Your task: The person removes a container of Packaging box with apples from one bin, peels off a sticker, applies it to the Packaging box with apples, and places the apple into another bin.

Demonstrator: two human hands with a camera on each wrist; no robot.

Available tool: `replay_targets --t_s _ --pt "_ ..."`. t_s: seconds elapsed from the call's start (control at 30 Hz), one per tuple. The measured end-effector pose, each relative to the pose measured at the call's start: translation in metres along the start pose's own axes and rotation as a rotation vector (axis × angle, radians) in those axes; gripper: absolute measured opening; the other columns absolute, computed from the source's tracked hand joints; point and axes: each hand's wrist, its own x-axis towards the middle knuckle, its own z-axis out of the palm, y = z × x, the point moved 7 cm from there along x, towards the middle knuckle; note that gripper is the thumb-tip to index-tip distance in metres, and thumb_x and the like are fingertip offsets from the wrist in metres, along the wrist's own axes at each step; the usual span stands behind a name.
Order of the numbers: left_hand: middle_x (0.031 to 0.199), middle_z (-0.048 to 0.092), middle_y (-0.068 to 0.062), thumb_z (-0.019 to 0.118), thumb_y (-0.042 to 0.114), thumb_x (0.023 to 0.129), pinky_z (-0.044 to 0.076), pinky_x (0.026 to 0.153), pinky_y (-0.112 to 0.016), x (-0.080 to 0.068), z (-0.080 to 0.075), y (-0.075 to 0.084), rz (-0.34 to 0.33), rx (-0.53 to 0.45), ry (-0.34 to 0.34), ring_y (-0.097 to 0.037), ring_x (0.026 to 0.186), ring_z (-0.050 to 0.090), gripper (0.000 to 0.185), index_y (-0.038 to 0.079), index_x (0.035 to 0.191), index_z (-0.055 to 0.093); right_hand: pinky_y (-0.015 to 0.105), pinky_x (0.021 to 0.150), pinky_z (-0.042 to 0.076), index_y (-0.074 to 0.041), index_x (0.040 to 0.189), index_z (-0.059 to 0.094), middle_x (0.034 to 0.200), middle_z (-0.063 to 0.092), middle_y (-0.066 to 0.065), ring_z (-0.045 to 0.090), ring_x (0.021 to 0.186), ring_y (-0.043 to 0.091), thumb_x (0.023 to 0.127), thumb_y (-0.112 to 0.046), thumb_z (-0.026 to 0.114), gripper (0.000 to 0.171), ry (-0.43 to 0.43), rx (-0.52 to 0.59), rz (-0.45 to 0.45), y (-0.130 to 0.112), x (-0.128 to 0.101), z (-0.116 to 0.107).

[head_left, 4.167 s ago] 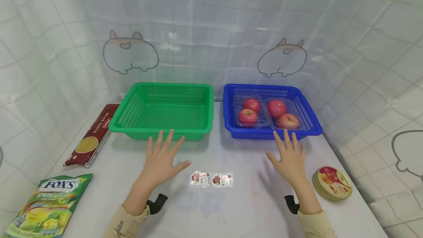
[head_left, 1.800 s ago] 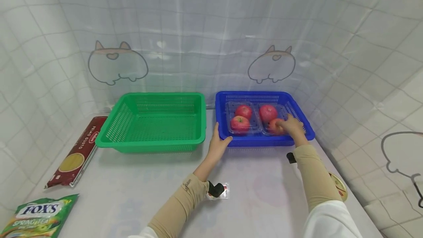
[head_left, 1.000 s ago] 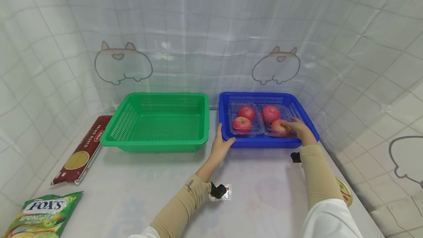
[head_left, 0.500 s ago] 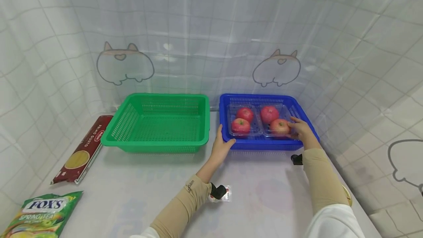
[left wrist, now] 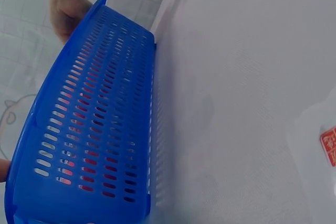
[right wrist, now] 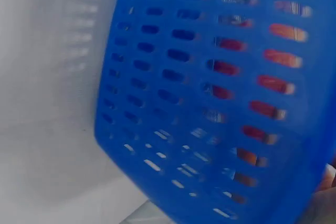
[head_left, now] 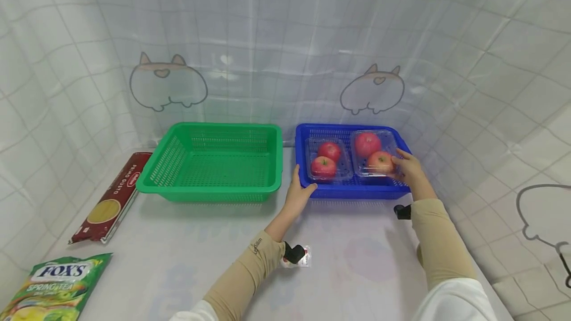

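Note:
In the head view, the blue plastic basket (head_left: 352,192) stands at the back right with two clear plastic boxes of apples. My left hand (head_left: 295,199) holds its near left corner, thumb over the front rim and fingers along the left side. My right hand (head_left: 410,171) pinches the right edge of the right apple box (head_left: 389,138), which is raised a little from the basket floor. The left apple box (head_left: 344,168) lies inside beside it. Both wrist views face the basket's slotted wall (left wrist: 105,103); red apples show through the slots. Most right-hand fingers are hidden there.
A green basket (head_left: 209,191) stands to the left. Along the table's left side lie a dark red pasta pack (head_left: 111,197) and a green FOX'S bag (head_left: 58,286). A small clear sachet (head_left: 305,257) lies partly under the left wrist. A round tin (head_left: 419,255) is mostly behind the right sleeve.
Both hands have moved from above the table to the blue basket. The right hand has shifted from the front apple to the box's right edge, and that box has risen.

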Motion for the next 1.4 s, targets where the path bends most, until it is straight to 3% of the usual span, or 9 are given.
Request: replay_targets --t_s 0.13,0.27,0.37,0.6,0.8,0.93,1.1,1.3,1.4 --pt "0.152 0.015 -0.016 0.056 0.015 0.09 0.023 0.108 -0.05 0.0 0.0 0.0 0.004 0.002 -0.005 -0.035 0.137 0.021 0.077 0.009 0.149 0.006 0.024 0.066 0.054 -0.021 0.149 0.01 0.153 0.005 0.009 0.044 0.092 0.013 0.097 -0.012 0.041 0.061 0.008 0.133 0.025 -0.001 -0.003 0.002" --pt "0.152 0.016 -0.017 0.055 0.016 0.09 0.023 0.107 -0.05 0.001 0.0 0.0 0.007 0.012 -0.002 -0.035 0.136 0.021 0.077 0.009 0.149 0.006 0.024 0.065 0.054 -0.024 0.149 0.012 0.155 -0.002 0.003 0.04 0.114 0.024 0.096 -0.012 0.042 0.062 0.025 0.203 0.073 -0.002 -0.004 0.006" --pt "0.152 0.015 -0.016 0.055 0.016 0.09 0.023 0.108 -0.05 0.0 0.0 0.003 0.005 0.026 -0.003 -0.034 0.137 0.021 0.077 0.009 0.149 0.006 0.025 0.064 0.054 -0.026 0.148 0.013 0.155 0.0 0.001 0.023 0.132 0.028 0.096 -0.011 0.041 0.061 0.043 0.235 0.095 -0.004 -0.009 0.009" --pt "0.152 0.014 -0.017 0.055 0.018 0.09 0.021 0.109 -0.049 0.003 0.0 0.008 0.008 0.046 -0.023 -0.034 0.138 0.018 0.078 0.008 0.149 0.004 0.024 0.063 0.054 -0.027 0.148 0.017 0.154 0.007 -0.001 0.029 0.128 0.023 0.096 -0.011 0.041 0.059 0.07 0.285 0.066 -0.02 -0.029 0.017" --pt "0.152 0.013 -0.017 0.055 0.019 0.091 0.02 0.109 -0.047 0.003 0.0 0.007 -0.004 0.068 -0.034 -0.033 0.138 0.017 0.079 0.007 0.148 0.003 0.025 0.058 0.054 -0.026 0.148 0.016 0.155 0.002 -0.002 0.014 0.138 0.026 0.097 -0.009 0.038 0.059 0.048 0.366 0.036 -0.027 -0.044 0.031" --pt "0.152 0.013 -0.019 0.055 0.02 0.091 0.02 0.109 -0.049 0.0 0.0 0.007 -0.012 0.087 -0.036 -0.035 0.138 0.017 0.079 0.006 0.148 0.002 0.025 0.057 0.054 -0.027 0.148 0.015 0.148 0.02 0.001 0.034 0.124 0.025 0.096 -0.009 0.041 0.06 0.037 0.391 0.024 -0.027 -0.05 0.038" --pt "0.15 0.013 -0.023 0.053 0.027 0.091 0.025 0.104 -0.056 -0.008 -0.001 0.012 -0.019 0.184 -0.001 -0.043 0.134 0.022 0.079 0.009 0.149 0.003 0.024 0.06 0.054 -0.025 0.148 0.018 0.111 0.04 -0.006 0.044 0.094 0.015 0.095 -0.009 0.043 0.061 0.043 0.399 0.001 -0.025 -0.057 0.045" --pt "0.149 0.013 -0.024 0.052 0.035 0.092 0.022 0.102 -0.061 -0.019 0.0 0.034 0.126 0.494 0.087 -0.046 0.134 0.015 0.075 0.011 0.149 0.011 0.024 0.061 0.054 -0.025 0.148 0.02 0.108 0.043 -0.006 0.05 0.086 0.012 0.096 -0.01 0.044 0.059 0.04 0.397 -0.001 -0.024 -0.064 0.057" --pt "0.148 0.016 -0.023 0.051 0.033 0.092 0.018 0.104 -0.06 -0.024 0.002 0.049 0.251 0.499 0.141 -0.044 0.136 0.009 0.069 0.01 0.147 0.018 0.025 0.061 0.054 -0.025 0.148 0.021 0.101 0.044 -0.006 0.05 0.084 0.011 0.096 -0.01 0.045 0.059 0.033 0.413 -0.003 -0.025 -0.068 0.066"
